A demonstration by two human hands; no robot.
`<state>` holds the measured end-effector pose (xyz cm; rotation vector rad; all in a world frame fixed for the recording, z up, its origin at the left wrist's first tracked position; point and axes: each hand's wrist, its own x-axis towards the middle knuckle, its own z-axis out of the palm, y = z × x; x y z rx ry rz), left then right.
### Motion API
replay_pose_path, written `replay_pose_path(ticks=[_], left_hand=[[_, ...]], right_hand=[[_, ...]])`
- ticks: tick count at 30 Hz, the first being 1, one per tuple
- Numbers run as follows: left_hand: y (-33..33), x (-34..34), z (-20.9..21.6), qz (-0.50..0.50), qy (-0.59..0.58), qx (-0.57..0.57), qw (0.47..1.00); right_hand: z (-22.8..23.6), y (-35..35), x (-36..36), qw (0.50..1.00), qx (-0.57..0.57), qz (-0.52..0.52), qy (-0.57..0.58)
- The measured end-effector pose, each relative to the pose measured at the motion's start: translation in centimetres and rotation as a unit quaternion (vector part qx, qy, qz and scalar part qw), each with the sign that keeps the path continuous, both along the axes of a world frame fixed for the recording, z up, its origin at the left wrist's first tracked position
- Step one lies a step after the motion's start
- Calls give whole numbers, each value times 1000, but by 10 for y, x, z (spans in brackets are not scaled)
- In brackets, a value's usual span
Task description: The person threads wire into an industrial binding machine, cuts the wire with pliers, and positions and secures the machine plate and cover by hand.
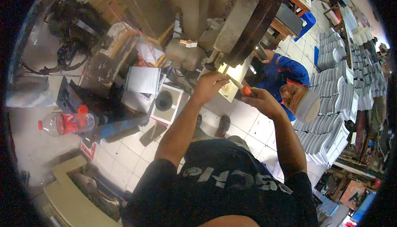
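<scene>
My right hand (264, 101) is closed round a tool with an orange handle (246, 91), which looks like a screwdriver. Its pale shaft slants up and left toward my left hand. The left hand (210, 87) is raised under the lower end of a dark machine column (254, 24), fingers bent together beside the tool's tip. What those fingers grip, if anything, is too small to make out. Just behind both hands lies a lit, pale yellowish plate or sheet (228, 91) below the machine.
At my right a person in a blue shirt (291, 72) is close to the machine. Tall stacks of grey-white paper (326, 123) stand beyond. Papers (142, 80) and a white board with a dark disc (164, 100) lie left, near a clear plastic bottle (68, 123).
</scene>
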<state>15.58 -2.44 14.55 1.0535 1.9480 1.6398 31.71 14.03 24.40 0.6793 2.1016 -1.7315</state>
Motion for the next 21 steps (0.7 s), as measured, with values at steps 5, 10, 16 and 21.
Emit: replay_pose_path(ticks=[5,10,16,21], left_hand=[[2,10,-9,52,20,-1,998],[4,11,-11,69,-10,14,997],[5,9,-24,95,-61,-7,994],[16,15,-16,126,-149,6,981]], right_hand=[[-2,-1,-3,989,134,44,37],[7,0,-14,898,406,106,134],[20,2,-23,938,322,117,49],[22,2,-21,999,30,-9,-6]])
